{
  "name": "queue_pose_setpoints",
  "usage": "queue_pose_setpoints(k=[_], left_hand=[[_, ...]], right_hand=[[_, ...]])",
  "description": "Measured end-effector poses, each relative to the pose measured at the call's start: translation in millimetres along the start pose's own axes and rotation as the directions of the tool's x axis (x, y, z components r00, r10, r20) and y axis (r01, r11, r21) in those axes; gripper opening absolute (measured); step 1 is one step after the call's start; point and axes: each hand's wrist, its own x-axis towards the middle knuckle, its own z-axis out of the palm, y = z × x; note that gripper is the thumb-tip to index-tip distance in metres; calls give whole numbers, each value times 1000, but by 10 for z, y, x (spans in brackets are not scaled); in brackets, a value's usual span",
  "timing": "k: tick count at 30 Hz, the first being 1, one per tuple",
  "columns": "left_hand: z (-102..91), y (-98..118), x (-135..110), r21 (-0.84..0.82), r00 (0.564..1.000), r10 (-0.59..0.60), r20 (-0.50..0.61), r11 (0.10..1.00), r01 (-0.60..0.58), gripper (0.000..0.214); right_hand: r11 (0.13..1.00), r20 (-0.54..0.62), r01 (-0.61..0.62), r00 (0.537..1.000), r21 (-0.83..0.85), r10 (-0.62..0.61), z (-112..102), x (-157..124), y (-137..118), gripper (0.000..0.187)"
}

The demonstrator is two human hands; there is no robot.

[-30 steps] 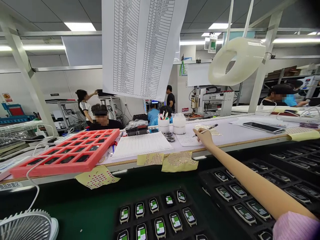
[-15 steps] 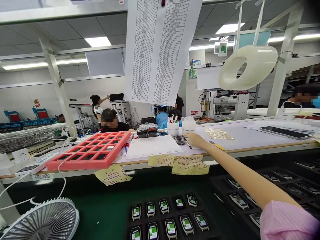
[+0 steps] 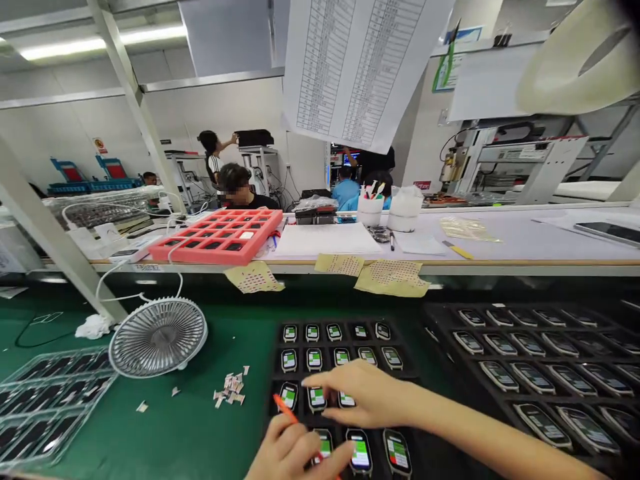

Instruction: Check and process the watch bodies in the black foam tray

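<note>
A slim orange pen-like stick [image 3: 285, 408] pokes up out of my left hand [image 3: 300, 450], whose fingers are closed around it at the bottom of the view. Just above it my right hand [image 3: 367, 393] is stretched over a black tray [image 3: 274, 373], thumb and forefinger apart, with nothing visible between them. The tray holds rows of watches with lit green-and-white screens. One watch [image 3: 289, 398] lies near the right forefinger; whether they touch I cannot tell. Another lit watch [image 3: 359, 453] sits beside my left fingertips, and my hands partly cover several others.
To the right is a second tray of watches [image 3: 530, 343]. A grey fan [image 3: 159, 337], small pale pieces [image 3: 231, 389] and a clear tray [image 3: 65, 400] lie left on the green mat. The raised shelf carries a red foam tray [image 3: 217, 250] and a pen [image 3: 392, 241].
My right hand has come back from the white containers on the shelf to the watches. My left hand has entered view with the orange stick. The view has tilted down.
</note>
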Motion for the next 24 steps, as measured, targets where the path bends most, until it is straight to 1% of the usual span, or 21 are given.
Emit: queue_pose_setpoints(k=[1,2,4,5,6,7,8,9,10,11,12,13,15,18,19,21,24], left_hand=[[22,29,90,-56,996,56,68,997,-52,35],[31,44,169,-107,987,93,134,991,-79,35],[31,23,280,-192,965,125,232,978,-81,39],[33,-21,312,-228,958,123,260,972,-62,39],[45,-92,330,-257,955,98,280,966,-24,38],[72,-188,337,-271,951,48,305,962,38,38],[118,-306,335,-257,936,-44,349,956,141,41],[183,-441,328,-203,897,-187,402,937,286,44],[267,-585,316,-96,811,-362,459,887,451,42],[366,-726,304,51,678,-520,520,811,583,40],[474,-857,293,207,525,-638,563,724,658,38],[585,-970,285,275,457,-688,564,678,681,38],[792,-1126,280,357,372,-742,558,619,699,38],[1004,-1210,296,415,296,-768,568,578,702,36],[1047,-1221,303,426,275,-770,576,570,703,36],[1097,-1252,310,426,242,-764,598,559,711,35],[1119,-1358,294,380,199,-723,662,552,743,35]], right_hand=[[999,22,34,999,22,-35,132,6,-32,40],[998,26,55,998,25,-56,247,15,-32,33],[999,-8,40,999,-3,-40,415,41,50,17],[1000,-26,11,1000,-8,-12,464,62,125,15],[1000,-56,-24,998,1,24,489,91,216,17],[998,-88,-57,994,37,60,492,129,320,21],[990,-142,-110,983,84,121,479,177,429,26],[972,-207,-188,955,140,214,456,237,541,31],[938,-229,-294,915,187,332,432,308,648,33],[914,-235,-358,887,192,397,414,388,746,35],[893,-234,-407,865,190,444,405,474,831,36],[873,-229,-455,843,178,486,409,562,901,36],[827,-225,-543,796,144,562,447,734,992,30],[746,-214,-659,719,92,661,536,929,1047,16],[721,-207,-688,696,79,687,562,970,1059,14],[679,-183,-731,660,66,729,602,1022,1090,17],[644,-139,-760,631,85,763,638,1049,1169,25]])
